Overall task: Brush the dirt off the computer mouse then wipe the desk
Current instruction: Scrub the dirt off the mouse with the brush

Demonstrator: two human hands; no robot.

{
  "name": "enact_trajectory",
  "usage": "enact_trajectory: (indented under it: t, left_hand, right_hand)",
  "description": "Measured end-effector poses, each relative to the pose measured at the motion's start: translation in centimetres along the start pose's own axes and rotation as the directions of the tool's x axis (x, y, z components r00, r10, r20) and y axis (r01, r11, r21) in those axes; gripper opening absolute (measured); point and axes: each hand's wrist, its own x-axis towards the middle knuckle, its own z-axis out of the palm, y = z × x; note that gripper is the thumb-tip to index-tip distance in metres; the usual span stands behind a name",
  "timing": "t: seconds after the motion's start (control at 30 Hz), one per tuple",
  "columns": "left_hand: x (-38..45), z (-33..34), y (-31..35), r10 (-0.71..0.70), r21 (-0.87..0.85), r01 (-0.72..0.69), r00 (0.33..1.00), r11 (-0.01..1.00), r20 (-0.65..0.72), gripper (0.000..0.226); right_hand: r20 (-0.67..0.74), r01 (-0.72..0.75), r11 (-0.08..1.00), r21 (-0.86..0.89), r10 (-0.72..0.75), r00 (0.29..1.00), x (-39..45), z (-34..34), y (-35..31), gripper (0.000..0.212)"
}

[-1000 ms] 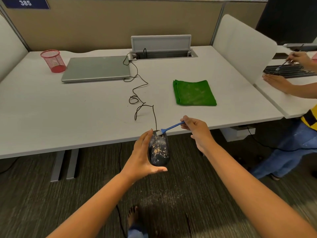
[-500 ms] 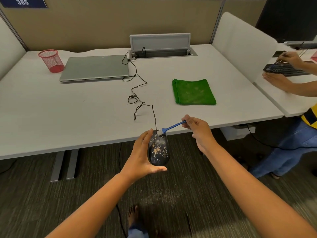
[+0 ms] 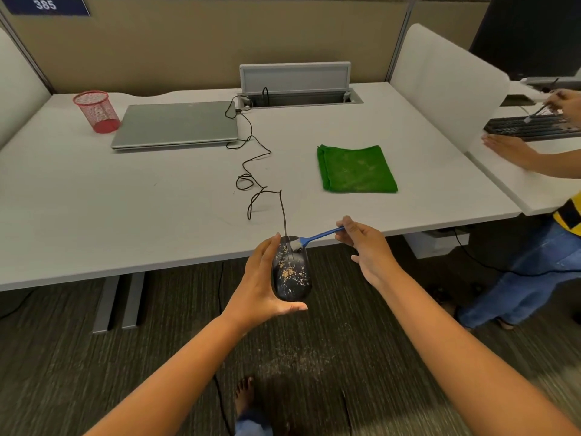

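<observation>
My left hand (image 3: 259, 287) grips a black computer mouse (image 3: 292, 275) just off the front edge of the white desk (image 3: 94, 199), above the carpet. Tan crumbs speckle the mouse's top. My right hand (image 3: 366, 247) pinches the handle of a small blue brush (image 3: 317, 237), and its pale bristles touch the mouse's front end. The mouse's black cable (image 3: 251, 171) runs back across the desk in loops. A folded green cloth (image 3: 356, 169) lies flat on the desk to the right of the cable.
A closed grey laptop (image 3: 176, 125) and a red mesh cup (image 3: 97, 111) sit at the back left. An open cable hatch (image 3: 295, 86) is at the back centre. Beyond a white divider (image 3: 446, 83), another person's hand (image 3: 512, 151) rests beside a keyboard (image 3: 531, 127). Crumbs lie on the carpet (image 3: 301, 357).
The brush head has moved down from the mouse's front tip onto its top front. My left hand and the mouse have stayed in place.
</observation>
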Motion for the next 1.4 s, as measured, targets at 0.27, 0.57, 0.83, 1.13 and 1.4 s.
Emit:
enact_trajectory:
  t: [0.27, 0.57, 0.83, 1.13, 1.4]
  left_hand:
    - [-0.1, -0.4, 0.0, 0.009, 0.008, -0.009, 1.0, 1.0, -0.013, 0.123]
    - [-0.1, -0.3, 0.0, 0.002, 0.001, -0.002, 1.0, 1.0, -0.019, 0.123]
    - [-0.2, -0.4, -0.1, -0.008, 0.001, 0.008, 1.0, 1.0, -0.027, 0.123]
    - [-0.5, 0.0, 0.1, 0.014, 0.023, -0.014, 0.999, 1.0, -0.031, 0.123]
    - [-0.6, 0.1, -0.3, 0.023, 0.041, -0.022, 0.999, 0.999, -0.04, 0.124]
  right_hand:
    - [-0.029, -0.106, 0.993, 0.054, 0.108, 0.994, 0.1, -0.9, 0.2, 0.02]
    - [-0.04, -0.152, 0.988, 0.033, 0.153, 0.987, -0.5, -0.2, 0.6, 0.018]
    - [-0.054, -0.147, 0.988, 0.05, 0.149, 0.987, -0.6, -0.8, 0.3, 0.02]
    - [-0.053, -0.036, 0.996, -0.083, 0.032, 0.998, -1.0, -0.4, 0.4, 0.02]
    - [-0.127, -0.047, 0.996, -0.072, 0.037, 0.991, -0.8, -1.6, 0.8, 0.019]
